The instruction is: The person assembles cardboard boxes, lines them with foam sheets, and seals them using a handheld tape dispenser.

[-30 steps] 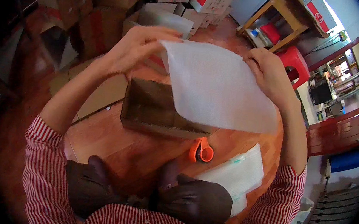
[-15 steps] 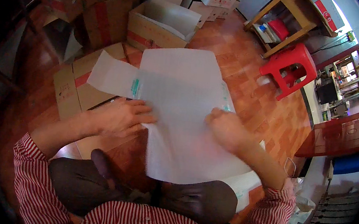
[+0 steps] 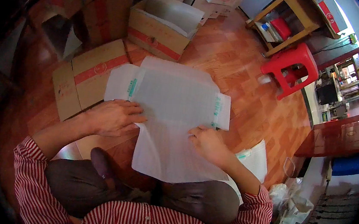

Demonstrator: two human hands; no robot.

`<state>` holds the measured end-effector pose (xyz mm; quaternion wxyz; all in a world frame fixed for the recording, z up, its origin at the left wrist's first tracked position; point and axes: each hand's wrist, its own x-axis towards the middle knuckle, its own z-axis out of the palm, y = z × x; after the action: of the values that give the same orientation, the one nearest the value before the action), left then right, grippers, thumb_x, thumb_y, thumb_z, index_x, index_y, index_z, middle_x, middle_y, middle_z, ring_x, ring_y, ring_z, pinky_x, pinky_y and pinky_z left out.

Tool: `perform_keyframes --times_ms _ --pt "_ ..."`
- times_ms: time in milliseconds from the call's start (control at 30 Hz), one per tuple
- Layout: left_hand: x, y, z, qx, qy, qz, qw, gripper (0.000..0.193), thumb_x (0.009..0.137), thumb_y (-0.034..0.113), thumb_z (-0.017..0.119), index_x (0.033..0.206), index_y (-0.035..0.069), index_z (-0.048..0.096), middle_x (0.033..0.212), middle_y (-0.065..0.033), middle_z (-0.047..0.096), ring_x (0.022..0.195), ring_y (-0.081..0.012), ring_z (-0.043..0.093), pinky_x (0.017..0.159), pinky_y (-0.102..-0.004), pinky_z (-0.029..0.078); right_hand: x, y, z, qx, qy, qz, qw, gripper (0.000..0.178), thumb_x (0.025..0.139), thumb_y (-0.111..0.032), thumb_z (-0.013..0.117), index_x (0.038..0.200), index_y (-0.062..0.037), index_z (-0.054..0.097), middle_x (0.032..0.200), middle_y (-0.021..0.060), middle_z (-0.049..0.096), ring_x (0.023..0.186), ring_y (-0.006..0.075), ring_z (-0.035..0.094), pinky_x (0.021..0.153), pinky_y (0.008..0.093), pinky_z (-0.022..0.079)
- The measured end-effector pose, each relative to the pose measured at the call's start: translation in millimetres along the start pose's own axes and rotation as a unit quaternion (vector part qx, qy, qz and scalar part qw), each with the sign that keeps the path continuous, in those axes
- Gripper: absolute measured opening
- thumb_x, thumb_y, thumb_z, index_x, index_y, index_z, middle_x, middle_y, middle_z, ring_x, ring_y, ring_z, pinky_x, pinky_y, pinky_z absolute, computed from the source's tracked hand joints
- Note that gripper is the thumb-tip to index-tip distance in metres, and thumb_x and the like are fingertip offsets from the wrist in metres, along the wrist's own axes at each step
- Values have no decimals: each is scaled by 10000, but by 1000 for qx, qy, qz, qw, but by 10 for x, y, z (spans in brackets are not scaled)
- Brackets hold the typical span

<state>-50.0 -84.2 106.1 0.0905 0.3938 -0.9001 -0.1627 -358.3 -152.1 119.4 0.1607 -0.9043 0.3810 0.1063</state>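
A white, translucent foam sheet with flaps on both sides and green print near them lies across my knees and the space before them. My left hand grips it at the inner corner below the left flap, its fingers bent over the edge. With curled fingers my right hand pinches the sheet below the right flap; the fingertips are partly hidden. The near part of the sheet is creased and hangs toward my lap.
A flattened cardboard box lies on the floor at left. Behind it stands an open carton with a white lining, among other cartons. A red plastic stool stands at right, below a wooden table. White foam and plastic bags lie near my right arm.
The right flap has come out flat to the side, and the left flap has shifted inward. My right hand has moved left and nearer to me; the sheet has come down slightly.
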Motion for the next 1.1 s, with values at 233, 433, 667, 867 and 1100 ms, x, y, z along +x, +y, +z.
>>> perform_keyframes --times_ms 233,433,667,867,1100 --pt "40 -10 -29 -34 0 -14 999 330 876 242 471 1152 64 495 1106 -163 533 1091 -315 494 938 -394 413 -5 1059 -21 236 296 272 885 340 814 -269 597 1021 1 594 920 139 626 828 292 599 702 350 478" --pt "41 -54 78 -83 8 -36 996 331 870 216 473 1166 75 513 1158 -174 523 1118 -313 487 942 -400 414 -387 1637 831 748 221 214 588 397 816 -210 625 1143 -7 527 1122 117 555 931 233 567 736 361 488" --pt "62 -114 106 -104 21 -26 994 313 858 152 479 1149 47 527 1159 -187 520 1099 -332 490 945 -410 403 -194 1334 626 668 351 158 636 217 783 -40 597 992 15 591 907 74 602 786 163 571 682 286 477" --pt "11 -99 53 -103 13 -44 994 316 866 140 468 1151 12 519 1144 -213 520 1085 -354 488 950 -418 391 -213 884 226 146 562 130 804 160 741 14 563 887 -6 625 832 79 608 725 198 579 657 283 462" --pt "23 -63 23 -127 41 -26 991 317 893 165 427 1155 12 517 1131 -197 536 1076 -359 494 943 -426 394 -322 857 146 17 490 235 840 224 730 32 520 911 -6 647 928 119 620 876 230 597 770 319 476"
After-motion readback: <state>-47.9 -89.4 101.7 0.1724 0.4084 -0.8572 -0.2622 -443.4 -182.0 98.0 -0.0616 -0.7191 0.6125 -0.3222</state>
